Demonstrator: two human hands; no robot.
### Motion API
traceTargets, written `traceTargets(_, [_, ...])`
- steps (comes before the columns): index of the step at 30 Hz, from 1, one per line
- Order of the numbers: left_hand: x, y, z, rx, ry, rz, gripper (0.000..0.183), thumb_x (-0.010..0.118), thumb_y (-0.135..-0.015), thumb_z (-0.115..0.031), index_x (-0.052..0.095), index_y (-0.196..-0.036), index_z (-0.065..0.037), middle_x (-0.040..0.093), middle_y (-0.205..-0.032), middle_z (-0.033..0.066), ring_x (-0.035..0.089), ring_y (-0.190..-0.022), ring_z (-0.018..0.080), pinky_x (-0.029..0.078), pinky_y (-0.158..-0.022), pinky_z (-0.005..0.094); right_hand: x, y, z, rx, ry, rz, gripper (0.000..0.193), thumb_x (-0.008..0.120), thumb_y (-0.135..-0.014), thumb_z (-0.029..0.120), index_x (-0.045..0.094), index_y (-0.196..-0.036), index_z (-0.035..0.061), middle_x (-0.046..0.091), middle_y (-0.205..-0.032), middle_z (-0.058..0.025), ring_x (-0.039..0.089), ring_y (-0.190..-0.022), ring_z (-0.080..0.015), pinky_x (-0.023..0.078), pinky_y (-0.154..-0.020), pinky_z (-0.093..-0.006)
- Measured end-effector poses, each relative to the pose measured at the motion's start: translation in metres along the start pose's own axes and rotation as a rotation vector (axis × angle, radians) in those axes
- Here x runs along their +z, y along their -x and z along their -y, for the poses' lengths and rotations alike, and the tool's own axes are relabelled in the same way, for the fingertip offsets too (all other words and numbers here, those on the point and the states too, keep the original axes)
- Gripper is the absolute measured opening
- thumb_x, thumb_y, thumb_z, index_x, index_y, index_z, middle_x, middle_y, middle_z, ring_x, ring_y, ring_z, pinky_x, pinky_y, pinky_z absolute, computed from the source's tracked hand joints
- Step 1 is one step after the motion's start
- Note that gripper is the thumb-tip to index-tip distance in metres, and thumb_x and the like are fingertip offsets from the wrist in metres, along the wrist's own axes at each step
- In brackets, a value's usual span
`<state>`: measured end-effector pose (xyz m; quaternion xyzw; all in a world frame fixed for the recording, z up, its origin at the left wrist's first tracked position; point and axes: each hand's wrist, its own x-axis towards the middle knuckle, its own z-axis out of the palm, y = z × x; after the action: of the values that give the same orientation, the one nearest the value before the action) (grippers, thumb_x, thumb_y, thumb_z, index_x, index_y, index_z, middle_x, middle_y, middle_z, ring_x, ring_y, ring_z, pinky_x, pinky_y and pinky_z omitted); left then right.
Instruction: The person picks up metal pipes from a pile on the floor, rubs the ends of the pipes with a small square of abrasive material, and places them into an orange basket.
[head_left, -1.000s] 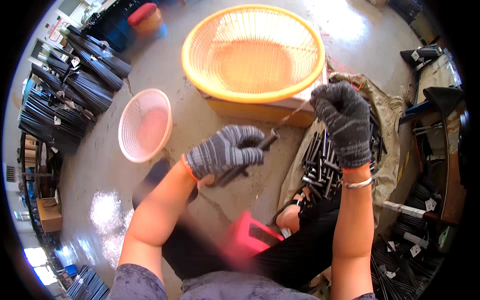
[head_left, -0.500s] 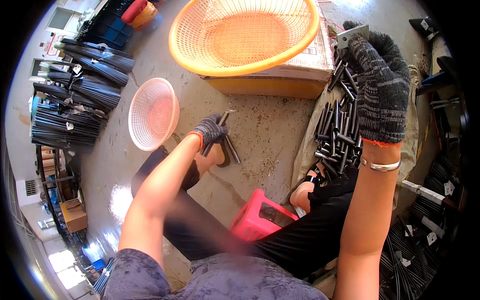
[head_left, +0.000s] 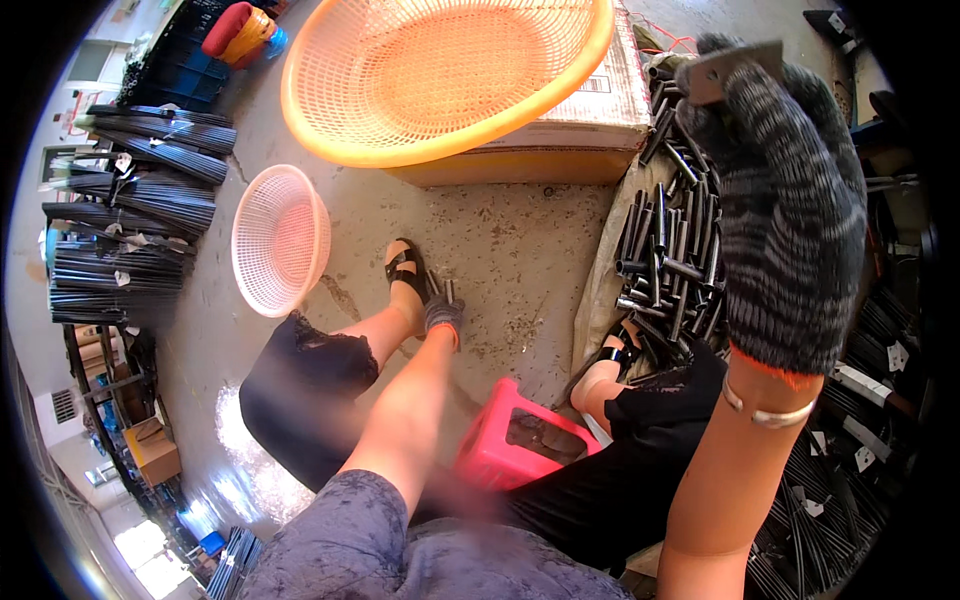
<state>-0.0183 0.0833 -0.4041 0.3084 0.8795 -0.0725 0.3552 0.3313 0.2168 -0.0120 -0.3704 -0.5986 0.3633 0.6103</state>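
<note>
Dark knitted gloves with orange cuffs cover both my hands. My left hand is low in front of me beside my left foot, closed around short metal tubes whose ends stick out past the fingers. Raised at the upper right, my right hand pinches a flat grey metal plate with a small hole in it. Below and left of that hand lies a heap of short dark metal tubes on a pale sheet.
An orange plastic basket rests on a cardboard box. A smaller pale pink basket stands on the floor to the left. Between my legs is a pink plastic stool. Bundled dark rods line the left side.
My left hand has moved right and nearer my body, still with the tubes. My right hand has come closer to the camera with the plate. The view has shifted slightly.
</note>
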Motion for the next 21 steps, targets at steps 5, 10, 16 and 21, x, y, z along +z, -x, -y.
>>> traceTargets(5, [0.021,0.001,-0.016,0.018,-0.154,-0.037,0.051,0.068,-0.076,-0.040,0.065,-0.109,-0.002,0.065,-0.110,0.0204,0.064,-0.096,0.0368,0.049,-0.077,0.0476,0.011,0.008,0.023,0.243,-0.033,-0.082,0.025,0.059,-0.090,0.009,0.059,-0.114,0.0017,0.060,-0.118,-0.0181,0.058,-0.114,-0.0280,0.050,-0.097,-0.0380])
traceTargets(10, [0.060,-0.038,0.012,-0.044,-0.119,-0.124,0.053,0.055,-0.082,-0.051,0.068,-0.103,-0.004,0.066,-0.106,0.0185,0.063,-0.100,0.0372,0.049,-0.086,0.0422,0.012,0.014,0.024,0.292,-0.048,-0.121,0.028,0.063,-0.088,0.008,0.058,-0.115,0.0026,0.063,-0.112,-0.0150,0.062,-0.106,-0.0252,0.053,-0.092,-0.0353])
traceTargets(16, [0.026,0.050,-0.034,0.241,0.090,-0.040,0.037,0.067,-0.078,-0.036,0.066,-0.089,-0.001,0.066,-0.089,0.0140,0.064,-0.082,0.0234,0.051,-0.069,0.0363,0.007,0.014,0.021,0.347,-0.198,-0.262,0.023,0.065,-0.086,0.006,0.060,-0.109,0.0028,0.064,-0.103,-0.0105,0.064,-0.096,-0.0215,0.056,-0.086,-0.0336])
traceTargets(21, [0.042,0.133,-0.077,0.358,0.909,0.371,0.008,0.064,-0.083,-0.011,0.059,-0.086,-0.006,0.060,-0.075,0.0042,0.057,-0.071,0.0112,0.048,-0.059,0.0301,-0.003,0.011,0.021,0.342,-0.447,-0.434,0.020,0.064,-0.087,0.006,0.062,-0.106,0.0029,0.065,-0.102,-0.0118,0.065,-0.094,-0.0222,0.056,-0.087,-0.0348])
